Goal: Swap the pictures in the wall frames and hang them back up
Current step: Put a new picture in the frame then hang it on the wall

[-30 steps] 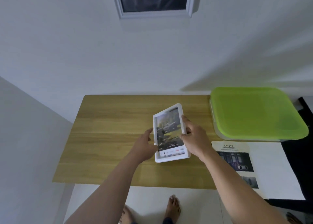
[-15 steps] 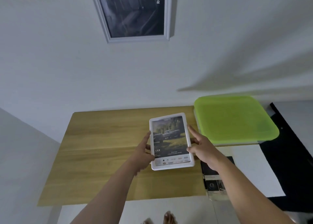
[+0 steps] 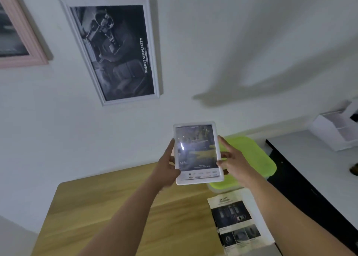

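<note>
I hold a small white frame (image 3: 197, 153) with a picture of cars in a landscape, lifted above the wooden table (image 3: 120, 213) and facing me. My left hand (image 3: 166, 168) grips its left edge and my right hand (image 3: 232, 162) grips its right edge. On the wall above hangs a larger white frame (image 3: 116, 50) with a dark picture that reads "ROBUST SIMPLICITY". A pink frame (image 3: 21, 37) hangs to its left, cut off by the image edge.
A lime-green lidded box (image 3: 257, 159) stands on the table behind the held frame. A printed "SAFETY" sheet (image 3: 236, 222) lies at the table's right. Further right is a black-edged white surface (image 3: 313, 170) with a white organiser (image 3: 335, 130).
Both hands have raised the small frame off the table toward the wall. My view has tilted up, so the whole white wall frame and the pink frame now show.
</note>
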